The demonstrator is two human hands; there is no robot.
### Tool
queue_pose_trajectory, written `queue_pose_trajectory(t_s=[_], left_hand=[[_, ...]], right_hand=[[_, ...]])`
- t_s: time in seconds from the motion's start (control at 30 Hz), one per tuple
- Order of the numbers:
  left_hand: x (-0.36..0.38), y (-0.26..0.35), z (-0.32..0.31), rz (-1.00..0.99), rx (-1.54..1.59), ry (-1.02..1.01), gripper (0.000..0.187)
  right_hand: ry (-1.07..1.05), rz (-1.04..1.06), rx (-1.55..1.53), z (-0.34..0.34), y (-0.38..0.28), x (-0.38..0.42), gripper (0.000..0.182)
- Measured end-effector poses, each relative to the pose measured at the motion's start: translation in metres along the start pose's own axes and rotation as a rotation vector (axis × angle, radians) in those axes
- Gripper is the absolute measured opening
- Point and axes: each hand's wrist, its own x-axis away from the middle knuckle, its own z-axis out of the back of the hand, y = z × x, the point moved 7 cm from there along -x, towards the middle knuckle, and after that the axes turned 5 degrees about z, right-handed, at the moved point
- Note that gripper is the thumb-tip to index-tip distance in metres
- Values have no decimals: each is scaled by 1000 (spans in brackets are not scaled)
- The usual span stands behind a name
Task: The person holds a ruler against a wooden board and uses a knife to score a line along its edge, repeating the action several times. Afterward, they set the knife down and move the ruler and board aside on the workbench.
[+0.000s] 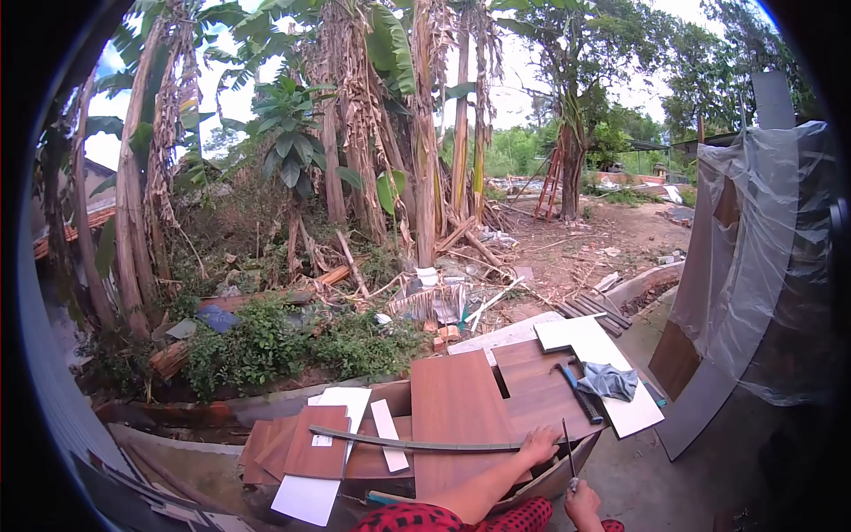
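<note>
A long, thin grey-brown strip [417, 442] lies across the wood-grain boards, curved in this wide view. My left hand [537, 447] holds down its right end, fingers over it. In my right hand [581, 505] is a thin, dark-bladed tool [569, 448], its handle inside the closed fingers. The blade points up and away, just right of my left hand; seen nearly edge-on, it could be a saw or a knife. Under the strip are a large brown board [456, 390] and a smaller brown panel [316, 452]. A narrow white piece [388, 433] lies beside them.
A blue-and-black hammer [578, 392] and a grey cloth [610, 381] lie at the right, by a white board [634, 412]. Plastic-draped panels [753, 248] stand farther right. Beyond are banana trunks [425, 133], debris and a red ladder [550, 183].
</note>
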Motion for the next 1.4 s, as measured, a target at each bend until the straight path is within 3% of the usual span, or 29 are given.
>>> queue_pose_trajectory(t_s=[0.1,0.33,0.73,1.07,1.4], left_hand=[[-1,0,-1,-99,-9,93,34],[2,3,12,-88,-10,106,34],[1,2,1,-57,-17,24,34],[0,4,7,-74,-10,87,34],[0,7,6,-59,19,11,35]], right_hand=[[-30,-32,8,-8,0,-33,30],[1,31,-19,-19,-25,-98,29],[9,26,-42,-23,28,17,25],[41,39,-25,-18,-20,-92,24],[3,-26,17,-26,30,14,23]])
